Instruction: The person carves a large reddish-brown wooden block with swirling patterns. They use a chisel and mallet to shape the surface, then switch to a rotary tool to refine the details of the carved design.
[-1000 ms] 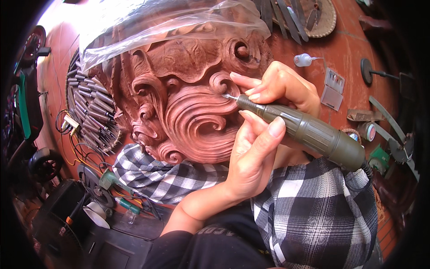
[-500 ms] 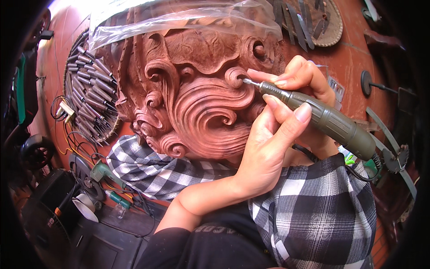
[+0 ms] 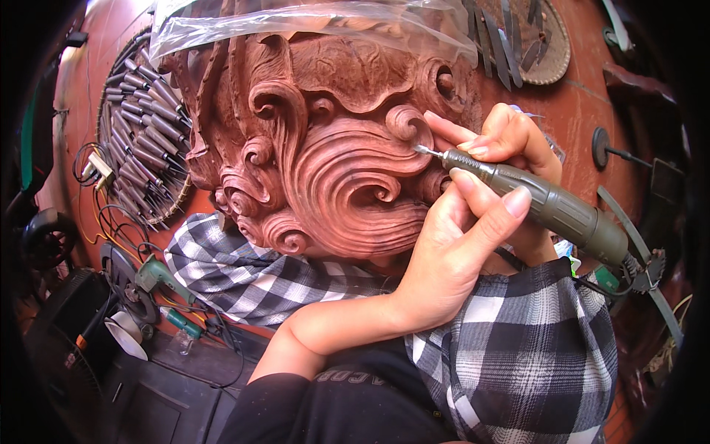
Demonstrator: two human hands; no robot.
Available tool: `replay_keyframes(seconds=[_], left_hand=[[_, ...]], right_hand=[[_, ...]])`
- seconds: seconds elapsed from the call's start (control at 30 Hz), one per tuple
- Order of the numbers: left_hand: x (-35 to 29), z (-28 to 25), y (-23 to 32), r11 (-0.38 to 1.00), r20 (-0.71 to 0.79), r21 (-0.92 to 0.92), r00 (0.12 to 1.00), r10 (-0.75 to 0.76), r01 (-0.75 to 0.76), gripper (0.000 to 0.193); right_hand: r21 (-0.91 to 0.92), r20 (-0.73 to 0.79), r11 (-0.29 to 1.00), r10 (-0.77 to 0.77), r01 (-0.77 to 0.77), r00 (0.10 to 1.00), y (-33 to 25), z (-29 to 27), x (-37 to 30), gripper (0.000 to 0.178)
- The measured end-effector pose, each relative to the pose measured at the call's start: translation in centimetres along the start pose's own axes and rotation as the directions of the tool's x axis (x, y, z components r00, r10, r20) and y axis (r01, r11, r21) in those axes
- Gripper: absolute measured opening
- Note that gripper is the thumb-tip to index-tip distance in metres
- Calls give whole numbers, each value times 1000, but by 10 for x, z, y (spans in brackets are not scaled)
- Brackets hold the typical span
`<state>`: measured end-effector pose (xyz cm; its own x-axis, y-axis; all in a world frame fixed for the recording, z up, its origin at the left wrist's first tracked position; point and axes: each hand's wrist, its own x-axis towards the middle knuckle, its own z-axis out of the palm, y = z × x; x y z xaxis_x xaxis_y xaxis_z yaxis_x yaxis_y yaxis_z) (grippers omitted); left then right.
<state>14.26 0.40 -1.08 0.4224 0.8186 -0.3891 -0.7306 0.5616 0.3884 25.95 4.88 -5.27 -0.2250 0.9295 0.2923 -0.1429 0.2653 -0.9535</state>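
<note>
A reddish-brown wood carving with flowing scrolls and grooves lies in front of me. My right hand is closed round the front of an olive-green rotary carving tool, one finger stretched toward a small curl. From below, my left hand pinches the same tool near its neck with thumb and fingers. The thin metal bit meets the wood just below that curl; I cannot tell whether it is spinning. Clear plastic sheeting covers the carving's far part.
At left, a round basket holds several dark-handled chisels. Another basket at far right carries flat dark files. Cables, a green power tool and a lamp sit lower left. Checked cloth lies below the carving.
The bit has shifted from the curl's inner edge to the wood just below it. Both hands stay on the tool. The whole view has moved slightly.
</note>
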Motion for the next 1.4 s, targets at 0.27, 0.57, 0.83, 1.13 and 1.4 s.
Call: replay_keyframes(seconds=[0.27,0.57,0.83,1.13,1.4], left_hand=[[6,-3,8,999,39,-13,998,-48,48,31],[0,-7,0,999,24,30,999,-31,30,37],[1,-6,4,998,30,37,998,-53,51,31],[-1,-5,7,998,6,-27,999,-50,50,35],[-6,-8,8,996,-19,-34,996,-82,81,41]], right_hand=[[40,-100,995,98,-94,990,-4,7,3,20],[-4,-28,1000,17,-17,999,1,1,-4,20],[43,-86,999,28,-25,996,0,7,-1,19],[-47,-40,998,-35,33,999,3,3,-1,25],[-150,2,987,-52,52,999,5,3,-4,27]])
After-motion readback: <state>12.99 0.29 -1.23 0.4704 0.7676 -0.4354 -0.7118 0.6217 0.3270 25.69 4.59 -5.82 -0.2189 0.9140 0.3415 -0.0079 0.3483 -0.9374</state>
